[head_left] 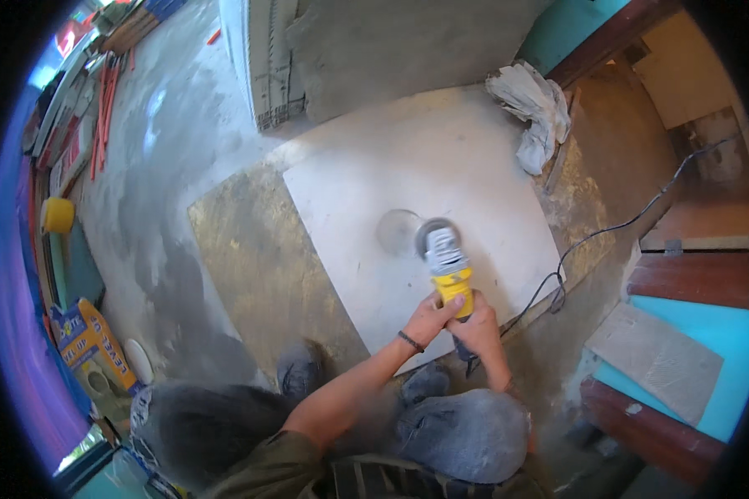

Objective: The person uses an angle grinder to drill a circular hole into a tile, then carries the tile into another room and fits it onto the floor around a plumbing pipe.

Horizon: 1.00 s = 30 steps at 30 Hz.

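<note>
Both my hands grip a yellow and grey angle grinder (453, 284). My left hand (429, 321) is wrapped round the left of its yellow body, and a dark band circles that wrist. Closed on the rear of the grinder's body is my right hand (478, 329). At the far end, the round disc (430, 239) looks blurred. It is at the right side of a greyish circular mark (397, 232) on a large pale slab (358, 195); whether it touches the surface I cannot tell. The slab lies flat over a worn, yellowish board (254, 241).
A black cord (616, 226) runs off to the right. Crumpled pale sacking (539, 112) lies at the slab's far right corner. Right of me, a grey tile piece (662, 362) rests on a turquoise surface. Orange-red rods (104, 116) and a printed bag (94, 345) are at left.
</note>
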{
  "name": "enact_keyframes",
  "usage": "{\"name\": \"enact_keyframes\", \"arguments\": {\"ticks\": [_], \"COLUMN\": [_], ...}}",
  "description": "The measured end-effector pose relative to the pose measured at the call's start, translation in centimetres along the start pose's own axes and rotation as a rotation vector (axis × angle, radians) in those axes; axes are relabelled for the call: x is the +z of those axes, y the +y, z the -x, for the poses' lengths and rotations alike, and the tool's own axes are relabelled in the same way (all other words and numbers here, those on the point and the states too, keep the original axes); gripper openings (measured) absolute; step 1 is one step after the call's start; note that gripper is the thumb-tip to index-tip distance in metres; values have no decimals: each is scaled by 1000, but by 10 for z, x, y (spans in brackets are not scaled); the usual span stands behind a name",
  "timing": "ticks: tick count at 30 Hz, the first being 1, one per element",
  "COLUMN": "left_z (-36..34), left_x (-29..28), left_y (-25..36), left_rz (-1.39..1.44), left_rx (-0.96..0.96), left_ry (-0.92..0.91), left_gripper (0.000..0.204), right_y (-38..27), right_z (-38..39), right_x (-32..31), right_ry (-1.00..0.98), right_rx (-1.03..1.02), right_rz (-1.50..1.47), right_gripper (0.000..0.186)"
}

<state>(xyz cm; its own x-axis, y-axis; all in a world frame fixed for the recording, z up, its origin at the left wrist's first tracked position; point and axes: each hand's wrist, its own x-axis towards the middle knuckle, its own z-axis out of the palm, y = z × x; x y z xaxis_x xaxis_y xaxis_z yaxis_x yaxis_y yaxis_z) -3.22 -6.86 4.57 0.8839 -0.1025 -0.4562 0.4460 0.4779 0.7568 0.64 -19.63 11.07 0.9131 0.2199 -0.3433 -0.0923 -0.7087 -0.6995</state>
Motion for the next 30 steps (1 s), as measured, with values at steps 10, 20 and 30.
{"name": "enact_keyframes", "arguments": {"ticks": [10,20,30], "left_z": [19,21,28], "left_x": [73,60,55], "left_y": [36,37,52], "left_rz": [820,676,62], "left_rx": [5,108,222], "left_ry": [-502,-550,-180], "left_gripper": [59,57,39], "right_y": [-37,-56,-33], "right_z": [48,53,43], "right_x": [-77,-79,-63], "right_ry": [203,155,343], "right_rx": [-149,-268,-327], "right_rz": [-13,-115,391], "right_gripper": [56,58,63]}}
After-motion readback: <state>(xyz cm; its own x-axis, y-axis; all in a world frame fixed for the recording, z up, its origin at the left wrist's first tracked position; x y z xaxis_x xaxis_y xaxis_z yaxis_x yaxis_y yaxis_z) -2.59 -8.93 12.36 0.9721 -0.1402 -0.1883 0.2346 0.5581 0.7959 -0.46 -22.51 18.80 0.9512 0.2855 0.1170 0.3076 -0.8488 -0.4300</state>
